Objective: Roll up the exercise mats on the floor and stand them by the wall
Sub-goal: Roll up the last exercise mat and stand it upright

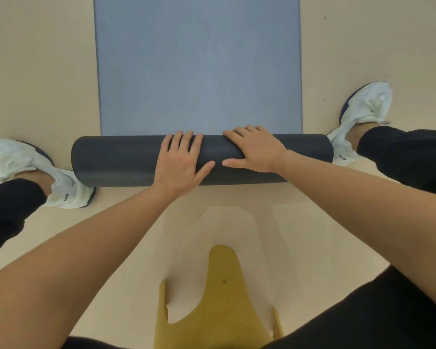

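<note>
While the mat (199,66) lies half-rolled on the floor (48,71), left hand (180,162) and right hand (256,149) press flat, fingers straight, atop the dark roll (116,161) between two white shoes (363,107).

The beige floor (40,71) bears a partly rolled blue mat (199,66) between two white shoes (363,104).
</note>
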The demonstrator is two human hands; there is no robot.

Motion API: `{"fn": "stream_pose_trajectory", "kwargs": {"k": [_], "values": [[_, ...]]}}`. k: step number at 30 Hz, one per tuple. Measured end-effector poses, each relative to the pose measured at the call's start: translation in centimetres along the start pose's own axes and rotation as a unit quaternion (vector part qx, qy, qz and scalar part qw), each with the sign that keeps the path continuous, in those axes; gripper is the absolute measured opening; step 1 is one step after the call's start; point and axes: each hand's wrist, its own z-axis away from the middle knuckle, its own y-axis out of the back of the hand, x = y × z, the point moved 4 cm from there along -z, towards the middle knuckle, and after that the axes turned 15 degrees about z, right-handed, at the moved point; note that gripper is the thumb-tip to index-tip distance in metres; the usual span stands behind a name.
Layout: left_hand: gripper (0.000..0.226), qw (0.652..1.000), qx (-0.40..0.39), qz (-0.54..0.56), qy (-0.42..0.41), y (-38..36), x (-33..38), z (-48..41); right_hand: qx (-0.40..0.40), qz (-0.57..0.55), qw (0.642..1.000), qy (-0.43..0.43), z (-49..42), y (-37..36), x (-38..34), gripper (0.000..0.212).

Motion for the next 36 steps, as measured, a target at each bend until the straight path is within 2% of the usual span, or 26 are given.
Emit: {"fn": "stream_pose_trajectory", "kwargs": {"k": [4,6,10,13,16,22,26,29,31,33,36], "values": [[0.075,1.0,-0.004,0.012,-0.006,1.0,-1.0,-3.0,0.152,0.064,0.98,-0.113,1.7,0.6,-1.4,0.066],[0.074,0.999,-0.029,0.033,0.007,1.5,-1.7,-4.9,0.189,0.072,0.969,-0.14,2.5,0.0,-2.8,0.063],[0.073,0.992,-0.089,0.078,0.036,2.2,-3.1,-8.3,0.102,0.091,0.981,-0.136,2.6,-1.3,-4.5,0.077],[0.068,0.991,-0.095,0.092,0.035,2.5,-3.3,-9.4,0.089,0.093,0.985,-0.11,1.8,-1.4,-3.2,0.078],[0.061,0.995,-0.057,0.083,-0.005,3.2,-2.7,-8.7,0.098,0.111,0.987,-0.067,1.2,-1.6,-1.2,0.073],[0.06,0.994,0.062,0.04,-0.082,3.7,-3.3,-4.8,0.129,0.068,0.987,-0.068,-1.6,-0.3,1.5,0.068],[0.072,0.996,0.049,-0.009,-0.074,2.2,-3.8,-4.1,0.11,0.0,0.992,-0.055,-3.3,1.3,3.6,0.064],[0.074,0.997,0.06,-0.012,-0.053,2.0,-3.8,-5.4,0.062,-0.055,0.992,-0.093,-4.9,2.2,4.9,0.061],[0.073,0.996,0.072,-0.011,-0.054,2.2,-4.0,-6.3,0.086,-0.059,0.984,-0.145,-5.0,2.7,5.0,0.058],[0.072,0.995,0.072,-0.007,-0.061,2.4,-4.4,-7.0,0.153,-0.037,0.969,-0.188,-4.1,2.9,4.6,0.054],[0.07,0.995,0.077,0.002,-0.063,3.0,-4.8,-8.5,0.225,0.031,0.952,-0.207,-2.2,1.6,3.6,0.054]]}}
